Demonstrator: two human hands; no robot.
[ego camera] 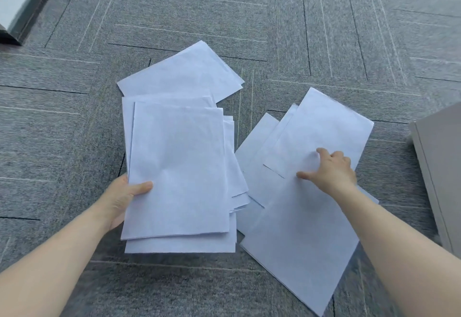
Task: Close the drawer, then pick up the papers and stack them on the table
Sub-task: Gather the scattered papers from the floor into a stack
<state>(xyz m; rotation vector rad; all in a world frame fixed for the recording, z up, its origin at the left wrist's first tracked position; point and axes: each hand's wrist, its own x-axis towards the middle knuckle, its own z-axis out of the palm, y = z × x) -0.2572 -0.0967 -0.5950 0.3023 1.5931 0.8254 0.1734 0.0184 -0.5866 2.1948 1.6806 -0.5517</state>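
Left hand (119, 200) closed on loose stack of white paper sheets (179, 167), thumb on top, above grey carpet floor (74, 117). Right hand (331, 170), fingers spread, pressing flat on fanned white sheets (299, 229) right of that stack, gripping nothing.

Nothing readable here, honestly. The white papers (178, 167) all look blank, and there's no label, brand or number on the grey carpet (224, 17) either.
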